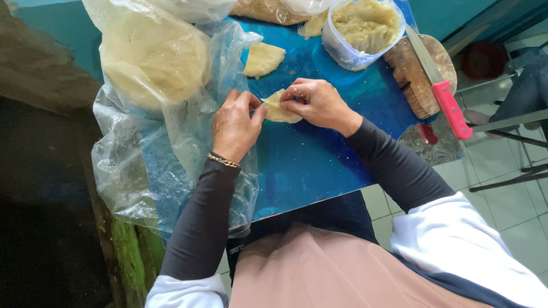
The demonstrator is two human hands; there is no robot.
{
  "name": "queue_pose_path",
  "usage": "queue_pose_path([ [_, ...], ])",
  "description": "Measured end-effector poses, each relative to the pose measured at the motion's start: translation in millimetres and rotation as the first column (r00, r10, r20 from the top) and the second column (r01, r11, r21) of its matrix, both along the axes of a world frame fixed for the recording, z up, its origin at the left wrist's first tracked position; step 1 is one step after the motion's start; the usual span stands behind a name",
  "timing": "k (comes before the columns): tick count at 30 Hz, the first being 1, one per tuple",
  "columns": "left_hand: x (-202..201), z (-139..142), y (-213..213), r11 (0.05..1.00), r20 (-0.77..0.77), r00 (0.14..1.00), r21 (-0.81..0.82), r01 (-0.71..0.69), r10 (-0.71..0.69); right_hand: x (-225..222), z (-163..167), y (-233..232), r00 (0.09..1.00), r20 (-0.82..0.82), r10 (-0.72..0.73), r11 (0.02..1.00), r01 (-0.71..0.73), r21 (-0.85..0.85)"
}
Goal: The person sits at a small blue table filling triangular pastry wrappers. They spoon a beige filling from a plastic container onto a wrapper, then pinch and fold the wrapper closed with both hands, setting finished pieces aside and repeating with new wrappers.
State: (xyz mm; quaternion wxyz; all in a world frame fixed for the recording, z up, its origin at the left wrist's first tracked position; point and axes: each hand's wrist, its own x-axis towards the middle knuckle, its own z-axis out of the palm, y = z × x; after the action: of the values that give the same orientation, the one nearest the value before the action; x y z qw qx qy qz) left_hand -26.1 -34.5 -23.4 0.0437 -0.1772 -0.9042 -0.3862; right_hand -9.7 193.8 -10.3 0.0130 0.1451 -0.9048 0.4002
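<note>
- Head cam, looking straight down: both hands meet over a glossy blue table top point(308, 165), w/ a folded pale-yellow dough piece point(281, 108) pinched between them.
- Left hand point(235, 125): fingers curled in, thumb + fingertips nipping the left edge of the dough piece. Thin gold chain bracelet point(223, 161) on the wrist, dark grey sleeve below it.
- Right hand point(315, 102): also mostly closed, fingertips pressing the top edge of the same piece from the other side. The dough rests on the table under/between the two hands.
- Just beyond the hands, a bit to the left: a second folded pale-yellow dough piece point(262, 59), lying flat, not touching either hand.
- Left of the left hand: big crumpled clear plastic bag point(165, 137) w/ a large lump of pale dough point(151, 57) inside; the left wrist lies on the plastic.
- Beyond the right hand: round clear plastic tub of yellowish mashed filling point(365, 25).
- Further right of that hand: round wooden chopping board point(419, 74) at the table edge, w/ a pink-handled kitchen knife point(442, 88) lying across it, handle sticking out past the rim. Well apart from both hands.
</note>
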Motion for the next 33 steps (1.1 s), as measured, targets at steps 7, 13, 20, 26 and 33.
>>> queue_pose_path([
  [7,0.7,-6.1,-0.1,1.0,-0.107,0.994,-0.018,-0.022,0.02,-10.5,-5.5,22.2,0.943,0.317,-0.101,0.847,0.248,-0.47],
  [13,7.1,5.5,2.8,0.999,-0.208,0.977,0.015,-0.046,0.049,60.6,37.1,32.3,0.947,-0.308,-0.085,0.991,0.112,0.069],
  [20,38.5,23.5,21.8,0.84,-0.237,0.835,0.111,0.531,-0.496,152.0,34.8,6.4,0.83,-0.453,0.325,0.752,0.064,0.656],
  [26,40.5,25.5,33.7,0.743,-0.248,0.71,-0.069,0.665,-0.659,127.5,43.9,38.0,0.881,-0.474,-0.009,0.937,0.174,0.304],
  [33,35.6,23.5,33.3,0.748,-0.206,0.724,-0.072,0.659,-0.658,-6.5,49.7,150.1,0.898,-0.44,0.031,0.78,0.253,0.573],
])
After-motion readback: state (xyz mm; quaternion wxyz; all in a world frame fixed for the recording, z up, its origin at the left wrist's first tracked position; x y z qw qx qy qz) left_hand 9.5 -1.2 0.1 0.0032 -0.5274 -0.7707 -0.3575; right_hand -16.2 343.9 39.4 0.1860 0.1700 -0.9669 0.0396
